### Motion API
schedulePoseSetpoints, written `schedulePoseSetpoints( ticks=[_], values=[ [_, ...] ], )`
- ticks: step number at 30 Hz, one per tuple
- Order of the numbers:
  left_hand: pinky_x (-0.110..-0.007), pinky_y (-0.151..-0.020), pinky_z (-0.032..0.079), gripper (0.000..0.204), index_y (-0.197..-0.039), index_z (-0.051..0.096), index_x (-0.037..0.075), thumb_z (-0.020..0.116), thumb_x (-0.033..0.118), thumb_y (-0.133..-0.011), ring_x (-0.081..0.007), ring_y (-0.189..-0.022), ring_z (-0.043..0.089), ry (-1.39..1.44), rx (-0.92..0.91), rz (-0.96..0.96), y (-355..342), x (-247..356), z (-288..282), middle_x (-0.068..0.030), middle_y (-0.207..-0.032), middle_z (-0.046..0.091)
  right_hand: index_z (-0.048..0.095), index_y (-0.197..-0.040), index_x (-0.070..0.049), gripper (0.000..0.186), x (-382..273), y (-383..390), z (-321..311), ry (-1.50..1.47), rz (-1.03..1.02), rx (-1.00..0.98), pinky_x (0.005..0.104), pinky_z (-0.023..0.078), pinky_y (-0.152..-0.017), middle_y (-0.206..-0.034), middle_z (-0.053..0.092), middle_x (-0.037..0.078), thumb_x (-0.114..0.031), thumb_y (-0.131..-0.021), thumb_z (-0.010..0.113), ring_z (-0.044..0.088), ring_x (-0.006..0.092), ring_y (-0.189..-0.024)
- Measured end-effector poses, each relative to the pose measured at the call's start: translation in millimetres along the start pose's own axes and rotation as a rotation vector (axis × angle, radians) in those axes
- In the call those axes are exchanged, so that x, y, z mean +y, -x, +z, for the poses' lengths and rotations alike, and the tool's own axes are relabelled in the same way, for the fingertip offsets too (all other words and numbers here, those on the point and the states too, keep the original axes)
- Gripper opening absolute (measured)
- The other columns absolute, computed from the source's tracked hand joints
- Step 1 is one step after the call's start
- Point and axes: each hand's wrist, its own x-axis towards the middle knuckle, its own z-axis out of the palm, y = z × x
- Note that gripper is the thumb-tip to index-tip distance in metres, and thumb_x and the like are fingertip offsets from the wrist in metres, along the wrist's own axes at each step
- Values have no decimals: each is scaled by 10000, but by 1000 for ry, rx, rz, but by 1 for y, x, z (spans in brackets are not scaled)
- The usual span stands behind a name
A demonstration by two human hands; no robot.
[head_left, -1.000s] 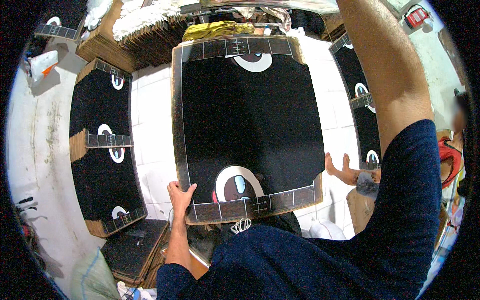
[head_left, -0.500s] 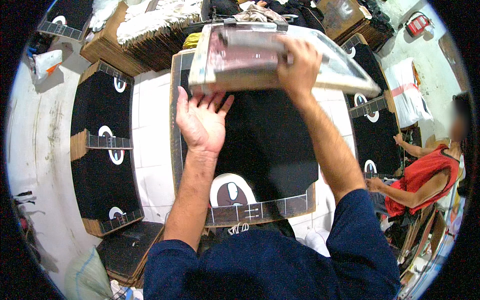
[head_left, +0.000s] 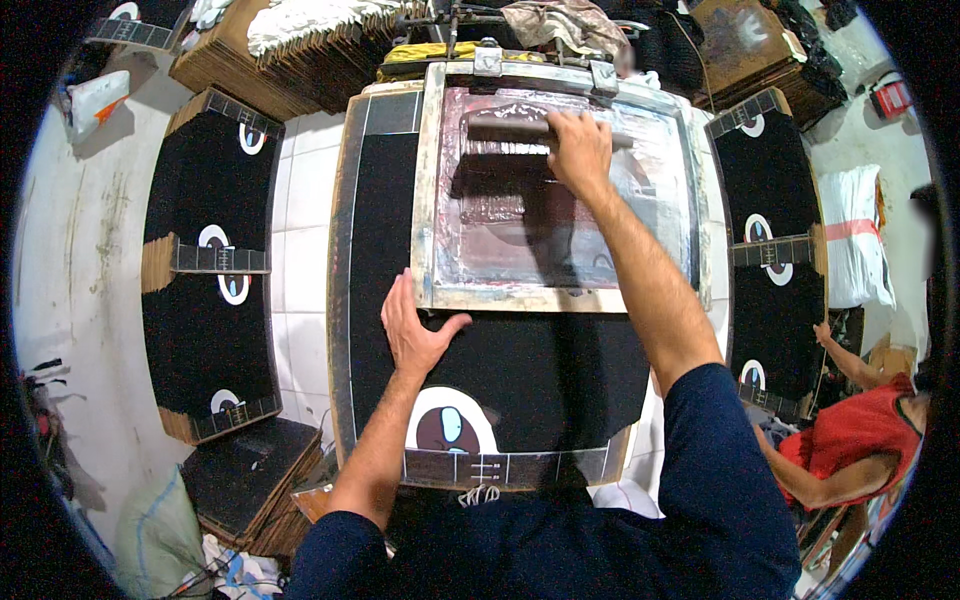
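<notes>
A screen-printing frame with a pale, paint-stained wooden border lies over the far part of a black fabric panel. My right hand grips the dark bar of a squeegee on the mesh, towards its far side. Dark red ink streaks show on the mesh. At the frame's near left corner rests my left hand, fingers stretched and thumb spread, holding nothing. The fabric is spread on a board with ruled edges. A printed cartoon eye shows near its front edge.
Rows of boards with black fabric and eye prints stand at left and right. Behind are stacked boards with white cloth. Metal hinge clamps hold the frame's far edge. A person in a red top works at right.
The tilted frame has come down flat onto the fabric. My left hand has turned from palm-up under its edge to lie at its corner; my right hand keeps the squeegee.
</notes>
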Motion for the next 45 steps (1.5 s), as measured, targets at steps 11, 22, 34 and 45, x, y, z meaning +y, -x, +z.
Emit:
schedulePoseSetpoints(
  ticks=[11, 22, 34, 45],
  values=[
    [-586, -1194, 299, 1210, -1554, 302, -70, 870, 604, -726, -408, -1465, 394, -154, -81, 101, -4, -10, 11, -283, -1556, 408, 670, -1201, -169, 438, 14, -100, 58, 166, -9, -24, 508, 461, -903, -1160, 702, 27, -401, -851, 795, 643, 272, -1117],
    [-565, -1201, 282, 1226, -1584, 257, -54, 886, 539, -714, -421, -1467, 364, -121, -98, 101, -6, -8, 9, -260, -1608, 353, 677, -1122, -147, 392, -19, 9, 0, 25, -52, -217, 478, 449, -882, -1027, 692, 56, -244, -778, 836, 646, 290, -1034],
    [-570, -1183, 290, 1202, -1581, 256, -67, 892, 474, -717, -449, -1439, 379, -107, -96, 115, -7, -8, 8, -284, -1592, 358, 659, -1100, -171, 471, -4, -46, 34, 136, -26, -7, 458, 486, -853, -1053, 696, 21, -226, -686, 876, 655, 258, -1062],
    [-570, -1212, 264, 1205, -1594, 218, -53, 896, 420, -718, -436, -1472, 346, -104, -118, 108, -7, -9, 9, -279, -1608, 330, 638, -1014, -130, 311, -41, 72, 4, -15, -25, 35, 435, 433, -868, -950, 611, 33, -69, -732, 752, 580, 265, -952]
  ],
)
